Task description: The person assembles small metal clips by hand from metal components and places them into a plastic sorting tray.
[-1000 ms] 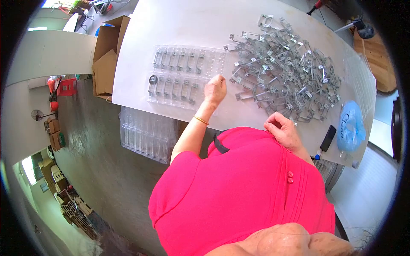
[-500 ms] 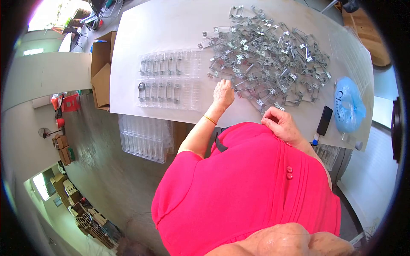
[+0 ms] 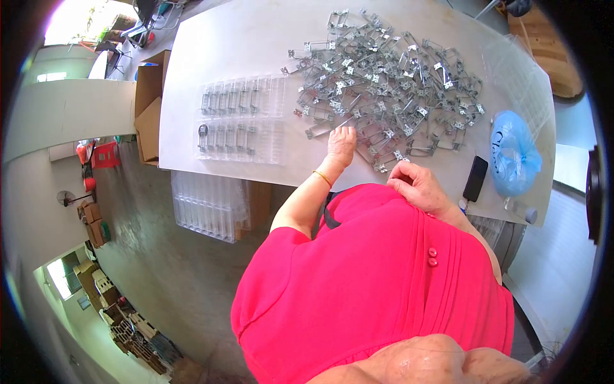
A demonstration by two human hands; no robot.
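Observation:
My left hand (image 3: 342,146) is at the near-left edge of a heap of small metal wire brackets (image 3: 390,83). Its fingers are curled down and closed; what they hold, if anything, is hidden beneath them. One loose bracket (image 3: 318,132) lies just left of those fingers. Close to my body at the table's front edge, my right hand (image 3: 419,185) has its thumb and fingers bent together, and nothing can be made out in the pinch. Further left lie two clear plastic trays, the back tray (image 3: 272,89) and the front tray (image 3: 268,137), each with several brackets standing in its slots.
On the right of the white table (image 3: 224,45) are a black phone (image 3: 475,179), a blue plastic bag (image 3: 511,153) and a clear plastic sheet (image 3: 518,77). Stacked clear trays (image 3: 208,208) sit below the front edge. A cardboard box (image 3: 148,109) stands beyond the left edge.
My left hand has shifted right across the table, closer to the heap. My right hand stays by my body. The whole view has turned slightly, so the table appears further left.

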